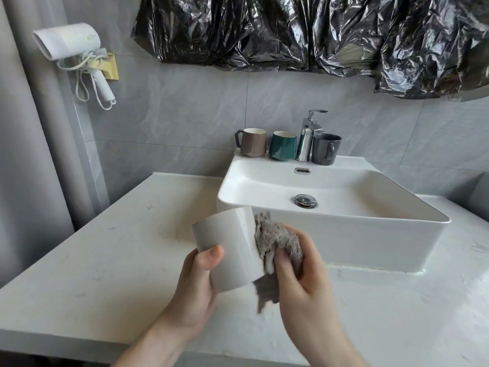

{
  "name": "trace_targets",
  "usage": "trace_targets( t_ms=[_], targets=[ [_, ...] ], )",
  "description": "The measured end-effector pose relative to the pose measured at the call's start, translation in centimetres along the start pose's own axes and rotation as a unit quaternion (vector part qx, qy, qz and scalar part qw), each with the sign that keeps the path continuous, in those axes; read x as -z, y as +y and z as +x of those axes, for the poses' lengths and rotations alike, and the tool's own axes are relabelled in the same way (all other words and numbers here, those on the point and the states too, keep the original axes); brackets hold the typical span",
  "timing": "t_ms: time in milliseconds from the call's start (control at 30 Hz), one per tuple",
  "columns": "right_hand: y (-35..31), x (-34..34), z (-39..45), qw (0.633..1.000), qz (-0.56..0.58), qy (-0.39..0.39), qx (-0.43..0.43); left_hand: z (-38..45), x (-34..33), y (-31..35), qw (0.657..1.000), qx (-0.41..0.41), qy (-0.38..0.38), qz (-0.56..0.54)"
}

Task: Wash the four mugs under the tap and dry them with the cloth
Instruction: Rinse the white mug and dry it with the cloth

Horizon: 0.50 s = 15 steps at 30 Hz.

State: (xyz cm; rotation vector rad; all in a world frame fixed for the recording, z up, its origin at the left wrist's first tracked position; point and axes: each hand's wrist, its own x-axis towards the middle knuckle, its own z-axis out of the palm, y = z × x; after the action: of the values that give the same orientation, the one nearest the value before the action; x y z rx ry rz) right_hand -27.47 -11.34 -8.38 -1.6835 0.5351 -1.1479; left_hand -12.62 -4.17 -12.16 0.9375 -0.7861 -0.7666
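Observation:
My left hand [197, 284] grips a white mug [227, 245], tilted on its side with its bottom toward the upper left, in front of the basin. My right hand [304, 276] presses a grey cloth [275, 242] against the mug's mouth end; a tail of the cloth hangs below. On the basin's back ledge stand a brown mug [253, 142], a teal mug [282, 145] and a dark grey mug [326, 149]. The chrome tap [308, 136] rises between the teal and dark grey mugs. No water is running.
The white basin [344, 234] sits on a pale countertop [105, 260] that extends to the left and right. A white hair dryer [71, 46] hangs on the wall at upper left. Black plastic sheeting [291, 30] covers the wall above the tap.

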Motion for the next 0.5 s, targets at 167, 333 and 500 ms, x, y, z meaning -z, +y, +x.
trace_targets(
  t_ms=[167, 333, 500],
  targets=[
    [-1.8, 0.4, 0.8, 1.000, -0.006, 0.008, 0.027, -0.2, -1.5, 0.6, 0.999, -0.030, -0.001, 0.019],
    [-1.3, -0.1, -2.3, 0.998, 0.011, 0.013, 0.054, 0.6, -2.0, 0.9, 0.998, -0.012, 0.067, 0.018],
    [1.0, -1.0, -3.3, 0.984, -0.062, 0.042, 0.163, 0.3, -3.4, 0.6, 0.988, 0.099, 0.098, -0.064]
  ],
)
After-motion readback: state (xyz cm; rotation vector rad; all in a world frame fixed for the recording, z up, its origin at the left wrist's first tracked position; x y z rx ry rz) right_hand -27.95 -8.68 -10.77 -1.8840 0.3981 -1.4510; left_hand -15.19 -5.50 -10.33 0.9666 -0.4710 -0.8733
